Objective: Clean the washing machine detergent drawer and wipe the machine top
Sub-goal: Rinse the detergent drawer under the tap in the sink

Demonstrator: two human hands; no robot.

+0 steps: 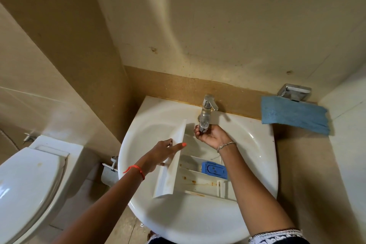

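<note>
The detergent drawer [190,174] lies in the white sink [198,224], its long front panel turned toward my left and its open compartments facing up, streaked with brown stains. A blue insert [213,170] sits in a compartment on the right side of the drawer. My left hand [162,153] grips that front panel near its far end, one finger with an orange nail laid straight across the panel's face and the other fingers curled round its edge. My right hand [208,134] is turned palm up under the tap [206,113], its fingers curled up round the nozzle's tip. A blue cloth [295,115] is draped just beside the sink's far right corner, below a chrome holder [295,92]. A toilet [29,184] with its lid shut stands to my left.
</note>
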